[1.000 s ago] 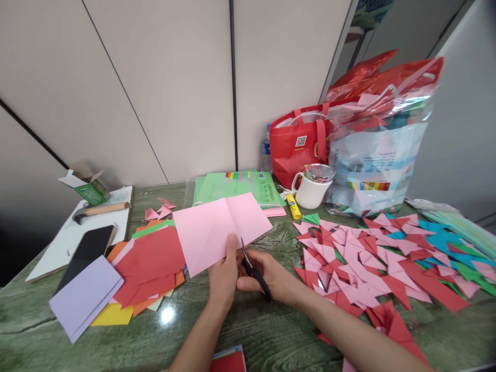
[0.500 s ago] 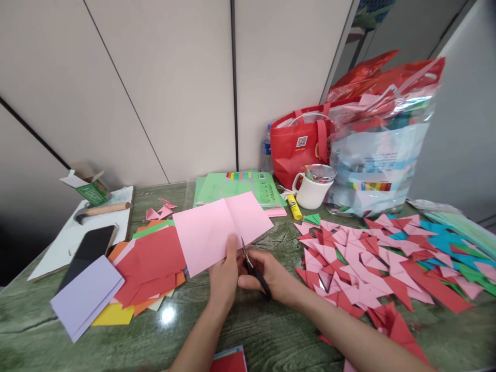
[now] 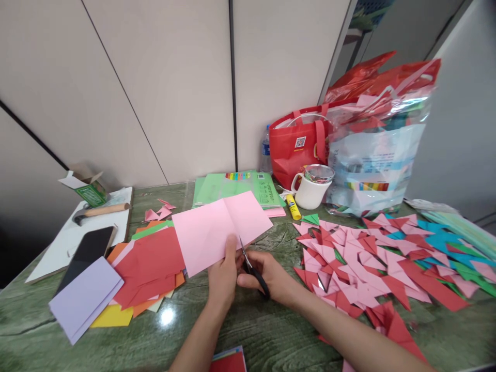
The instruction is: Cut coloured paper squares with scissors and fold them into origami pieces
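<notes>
A creased sheet of pink paper is held up over the table by my left hand, thumb on top along its lower edge. My right hand is closed round the black handles of a pair of scissors. The scissor blades point up and away, meeting the sheet's near edge close to the left thumb and the fold. Whether the blades are fully closed is hard to make out. Left of the sheet lies a stack of red paper with orange, yellow and green pieces under it.
A heap of pink and red paper scraps covers the right side. Behind stand a white mug, a glue stick, a red bag and a clear plastic bag. A phone and a hammer lie left.
The view has shifted very slightly. Both hands, the pink sheet and the scissors stay in nearly the same place.
</notes>
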The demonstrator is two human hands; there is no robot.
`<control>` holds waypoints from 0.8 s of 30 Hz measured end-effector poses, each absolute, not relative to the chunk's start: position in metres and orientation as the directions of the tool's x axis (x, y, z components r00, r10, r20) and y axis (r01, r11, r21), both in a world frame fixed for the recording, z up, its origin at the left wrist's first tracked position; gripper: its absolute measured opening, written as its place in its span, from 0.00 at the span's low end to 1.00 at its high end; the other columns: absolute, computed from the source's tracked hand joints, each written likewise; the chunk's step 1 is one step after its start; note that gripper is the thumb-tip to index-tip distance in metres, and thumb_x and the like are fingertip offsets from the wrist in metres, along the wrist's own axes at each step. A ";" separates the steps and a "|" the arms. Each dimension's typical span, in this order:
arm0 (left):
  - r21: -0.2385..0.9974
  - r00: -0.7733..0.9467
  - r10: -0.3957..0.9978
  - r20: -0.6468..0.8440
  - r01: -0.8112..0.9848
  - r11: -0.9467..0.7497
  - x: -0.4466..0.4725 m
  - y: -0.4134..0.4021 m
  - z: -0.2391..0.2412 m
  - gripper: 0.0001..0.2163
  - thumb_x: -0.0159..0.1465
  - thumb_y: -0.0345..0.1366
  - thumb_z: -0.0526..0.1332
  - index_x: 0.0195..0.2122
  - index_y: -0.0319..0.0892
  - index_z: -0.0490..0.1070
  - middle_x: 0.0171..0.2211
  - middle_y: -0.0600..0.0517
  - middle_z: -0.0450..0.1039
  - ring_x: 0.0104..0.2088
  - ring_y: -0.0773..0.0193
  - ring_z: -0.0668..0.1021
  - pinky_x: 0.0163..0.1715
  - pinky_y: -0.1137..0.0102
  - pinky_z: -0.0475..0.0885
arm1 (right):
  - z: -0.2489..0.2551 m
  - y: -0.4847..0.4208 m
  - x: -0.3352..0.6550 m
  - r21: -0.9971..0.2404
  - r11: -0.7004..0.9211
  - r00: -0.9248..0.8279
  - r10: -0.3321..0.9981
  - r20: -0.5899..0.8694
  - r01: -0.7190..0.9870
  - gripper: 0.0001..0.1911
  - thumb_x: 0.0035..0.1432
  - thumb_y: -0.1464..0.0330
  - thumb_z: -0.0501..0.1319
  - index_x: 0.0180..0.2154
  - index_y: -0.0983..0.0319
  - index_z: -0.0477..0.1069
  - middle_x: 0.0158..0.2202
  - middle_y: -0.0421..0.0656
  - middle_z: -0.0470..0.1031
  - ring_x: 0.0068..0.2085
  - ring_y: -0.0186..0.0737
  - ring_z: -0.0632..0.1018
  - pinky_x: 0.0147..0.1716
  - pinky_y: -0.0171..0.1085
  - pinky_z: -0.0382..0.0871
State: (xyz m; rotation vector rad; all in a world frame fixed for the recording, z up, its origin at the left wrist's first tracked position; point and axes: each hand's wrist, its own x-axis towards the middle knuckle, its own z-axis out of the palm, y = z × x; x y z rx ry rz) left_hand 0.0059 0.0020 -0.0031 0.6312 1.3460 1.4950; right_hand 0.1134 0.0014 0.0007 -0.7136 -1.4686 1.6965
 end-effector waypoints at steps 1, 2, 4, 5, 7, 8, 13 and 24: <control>0.945 -0.383 0.896 -0.224 -0.310 0.104 0.006 0.002 -0.004 0.20 0.55 0.48 0.64 0.40 0.36 0.74 0.38 0.42 0.77 0.45 0.52 0.77 0.44 0.62 0.72 | 0.001 0.002 0.113 -0.981 -0.042 -0.548 0.833 0.069 -0.188 0.27 0.35 0.48 0.69 0.28 0.63 0.67 0.28 0.39 0.69 0.30 0.36 0.67 0.32 0.35 0.62; 0.949 -0.386 0.897 -0.217 -0.301 0.100 0.005 0.002 -0.005 0.19 0.55 0.48 0.64 0.40 0.36 0.75 0.38 0.42 0.78 0.45 0.52 0.77 0.45 0.62 0.72 | 0.001 0.002 0.113 -0.981 -0.042 -0.547 0.834 0.070 -0.189 0.27 0.35 0.48 0.69 0.28 0.63 0.66 0.28 0.39 0.69 0.30 0.36 0.67 0.32 0.35 0.62; 0.956 -0.392 0.900 -0.192 -0.280 0.082 0.004 0.002 -0.006 0.18 0.55 0.47 0.64 0.39 0.37 0.75 0.38 0.43 0.78 0.47 0.51 0.76 0.47 0.61 0.70 | 0.001 0.001 0.113 -0.981 -0.040 -0.545 0.836 0.071 -0.190 0.27 0.35 0.49 0.69 0.27 0.63 0.66 0.27 0.39 0.68 0.29 0.35 0.67 0.30 0.35 0.62; 0.960 -0.395 0.901 -0.180 -0.270 0.073 0.004 0.002 -0.006 0.18 0.55 0.47 0.64 0.38 0.37 0.75 0.38 0.43 0.78 0.48 0.51 0.75 0.49 0.61 0.69 | 0.001 0.001 0.113 -0.981 -0.043 -0.544 0.836 0.070 -0.192 0.27 0.35 0.49 0.69 0.27 0.63 0.66 0.27 0.38 0.68 0.28 0.34 0.66 0.29 0.34 0.61; 0.965 -0.397 0.903 -0.164 -0.256 0.063 0.004 0.002 -0.006 0.17 0.55 0.47 0.64 0.38 0.37 0.75 0.39 0.43 0.77 0.50 0.51 0.74 0.50 0.61 0.68 | 0.000 0.001 0.113 -0.981 -0.052 -0.550 0.833 0.060 -0.186 0.26 0.36 0.50 0.69 0.27 0.63 0.65 0.25 0.37 0.66 0.25 0.32 0.65 0.26 0.33 0.59; 0.965 -0.396 0.904 -0.163 -0.254 0.063 0.003 0.002 -0.006 0.17 0.55 0.47 0.64 0.38 0.38 0.75 0.39 0.43 0.77 0.51 0.51 0.73 0.50 0.61 0.68 | -0.001 0.001 0.113 -0.982 -0.055 -0.552 0.832 0.053 -0.178 0.26 0.37 0.50 0.69 0.27 0.63 0.65 0.24 0.37 0.66 0.24 0.31 0.64 0.25 0.33 0.59; 0.957 -0.392 0.900 -0.192 -0.280 0.082 0.004 0.002 -0.005 0.17 0.55 0.46 0.64 0.38 0.38 0.75 0.39 0.43 0.77 0.49 0.51 0.74 0.49 0.62 0.69 | -0.003 0.000 0.114 -0.987 -0.056 -0.548 0.835 0.037 -0.151 0.26 0.38 0.49 0.68 0.27 0.63 0.65 0.23 0.36 0.65 0.22 0.30 0.63 0.22 0.32 0.58; 0.816 -0.267 0.952 -0.150 -0.577 -0.033 0.008 0.006 0.019 0.21 0.55 0.39 0.64 0.48 0.34 0.66 0.38 0.41 0.77 0.39 0.54 0.80 0.45 0.60 0.72 | -0.006 0.002 0.114 -0.991 -0.062 -0.515 0.857 0.006 -0.115 0.26 0.38 0.50 0.69 0.28 0.63 0.66 0.19 0.34 0.63 0.20 0.29 0.62 0.20 0.31 0.55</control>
